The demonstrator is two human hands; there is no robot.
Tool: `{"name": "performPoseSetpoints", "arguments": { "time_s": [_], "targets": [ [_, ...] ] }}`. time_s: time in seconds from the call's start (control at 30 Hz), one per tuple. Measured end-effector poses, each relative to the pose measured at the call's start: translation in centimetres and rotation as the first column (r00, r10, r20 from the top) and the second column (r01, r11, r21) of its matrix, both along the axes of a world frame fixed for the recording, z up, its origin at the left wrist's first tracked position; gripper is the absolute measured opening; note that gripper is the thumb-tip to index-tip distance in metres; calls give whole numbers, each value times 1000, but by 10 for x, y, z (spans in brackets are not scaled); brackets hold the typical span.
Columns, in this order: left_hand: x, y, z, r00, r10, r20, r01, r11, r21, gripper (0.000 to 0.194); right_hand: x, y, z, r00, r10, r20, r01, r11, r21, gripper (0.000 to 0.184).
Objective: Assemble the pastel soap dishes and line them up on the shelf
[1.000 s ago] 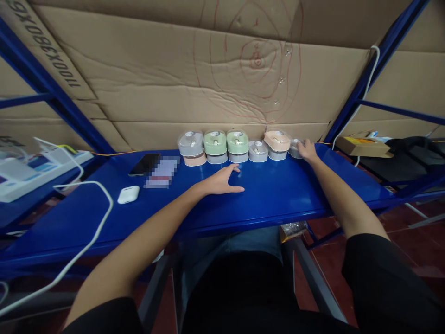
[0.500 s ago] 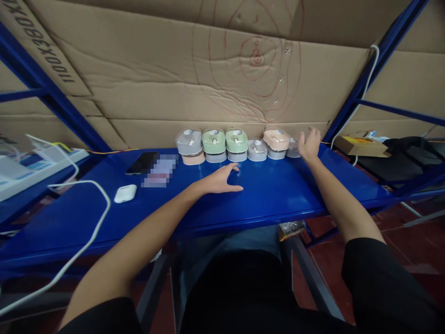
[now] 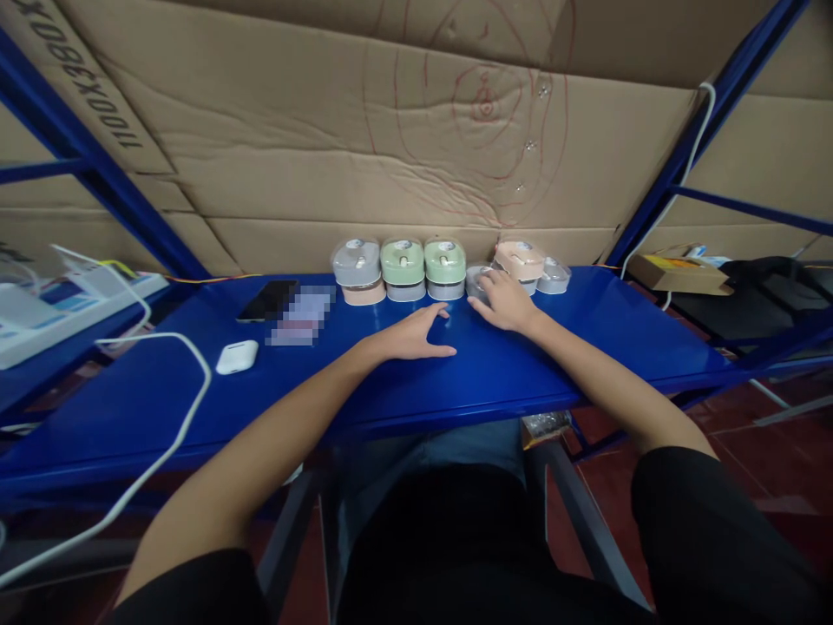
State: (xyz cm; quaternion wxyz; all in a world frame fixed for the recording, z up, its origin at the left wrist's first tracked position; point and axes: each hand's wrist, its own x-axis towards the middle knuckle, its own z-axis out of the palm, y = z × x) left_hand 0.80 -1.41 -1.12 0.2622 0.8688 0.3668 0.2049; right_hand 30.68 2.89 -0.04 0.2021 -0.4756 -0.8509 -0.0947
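Note:
My right hand is over a single grey box with a clear lid and covers much of it. Its thumb and fingers are apart at the box's front and top; whether they press on it is hard to tell. My left hand rests at the blue table, empty, thumb and fingers spread. Beyond it stand stacked lidded boxes: grey over peach, and two green ones over grey. To the right, a peach box sits on a grey one, beside a single grey box.
On the left lie a black phone, a pixelated item and a white earbud case. A white cable crosses the left side. Cardboard forms the back wall between blue posts. A small carton stands far right.
My right hand has moved left, away from the rightmost grey box, to the single grey box in the row's middle. My left hand has stayed in place.

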Motion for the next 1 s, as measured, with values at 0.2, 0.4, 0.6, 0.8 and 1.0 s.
{"name": "performPoseSetpoints", "arguments": {
  "time_s": [0.2,0.4,0.6,0.8,1.0],
  "targets": [
    [0,0,-1,1000,16,-3,-16,1000,6,116,3,-31,11,959,-230,-167,234,972,3,88],
    [0,1,-1,993,64,103,-63,998,-11,130,4,-46,23,981,179,-73,-192,935,-297,93],
    [3,-1,0,977,-42,211,40,999,14,134,-6,-58,26,871,459,-175,-491,824,-281,107],
    [4,-1,-6,979,-70,192,59,996,62,133,0,-45,23,850,446,-282,-511,827,-234,97],
    [-1,-6,0,996,-80,37,73,984,162,87,46,-19,31,974,53,-222,-134,920,-369,95]
  ]
}}
